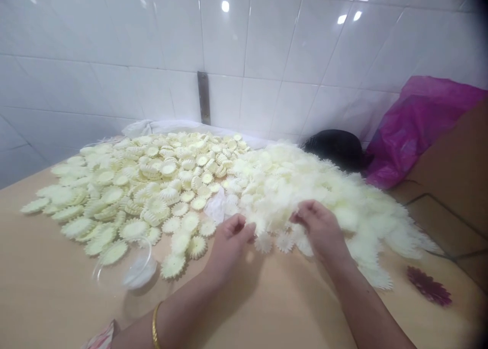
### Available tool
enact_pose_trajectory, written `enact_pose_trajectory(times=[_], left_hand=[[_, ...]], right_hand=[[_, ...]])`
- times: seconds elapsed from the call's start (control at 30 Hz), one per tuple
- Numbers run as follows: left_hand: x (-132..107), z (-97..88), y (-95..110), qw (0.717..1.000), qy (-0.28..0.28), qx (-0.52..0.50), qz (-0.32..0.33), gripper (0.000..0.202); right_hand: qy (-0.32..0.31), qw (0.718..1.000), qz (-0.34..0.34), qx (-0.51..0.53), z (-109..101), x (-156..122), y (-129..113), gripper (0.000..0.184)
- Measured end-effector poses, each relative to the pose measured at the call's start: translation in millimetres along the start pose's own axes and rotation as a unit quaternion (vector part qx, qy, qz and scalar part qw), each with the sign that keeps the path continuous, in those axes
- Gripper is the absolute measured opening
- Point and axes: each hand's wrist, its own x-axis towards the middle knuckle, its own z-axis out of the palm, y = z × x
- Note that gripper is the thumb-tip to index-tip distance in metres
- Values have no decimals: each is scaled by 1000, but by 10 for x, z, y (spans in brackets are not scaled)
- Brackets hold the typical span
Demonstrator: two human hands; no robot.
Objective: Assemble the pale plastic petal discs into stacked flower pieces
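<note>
My left hand [232, 241] is closed, thumb and fingers pinched together beside the pale petals at the front of a heap of sheer flower-shaped pieces [343, 214]. What lies between those fingertips is too small to make out. Across from it, my right hand [322, 232] pinches the edge of a sheer, pale yellow flower-shaped piece [280, 214], which blends into the heap behind. Left of my hands spreads a large pile of thicker cream flower-shaped pieces [152, 181] with scalloped edges, some stacked. A few thin pieces [284, 242] lie flat between my hands.
A clear plastic tub [139, 270] with whitish content stands at the front left. One dark red flower-shaped piece [429, 286] lies at the right. Behind are a black rounded object [335, 148], a magenta plastic bag [415, 125] and a tiled wall [267, 44].
</note>
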Motion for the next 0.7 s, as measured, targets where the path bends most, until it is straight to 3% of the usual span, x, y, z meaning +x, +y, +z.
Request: enact_pose_trajectory(times=[0.1,0.2,0.27,0.37,0.47,0.7], left_hand=[[3,24,-8,999,-12,-27,-30,17],[-4,27,-21,999,-27,-40,-23,18],[-6,23,-25,997,-37,-55,-36,21],[-12,31,-17,995,-38,-67,-70,27],[-21,58,-5,991,-31,-78,-99,28],[-26,95,-6,985,-44,-112,-122,23]], right_hand=[[-125,980,80,135,66,-50,19,22],[-189,961,125,156,107,-113,11,21],[-189,967,113,129,109,-138,-12,21],[-128,990,41,30,92,-147,-59,22],[-101,993,10,-56,74,-144,-85,19],[-218,971,98,18,105,-166,-30,23]])
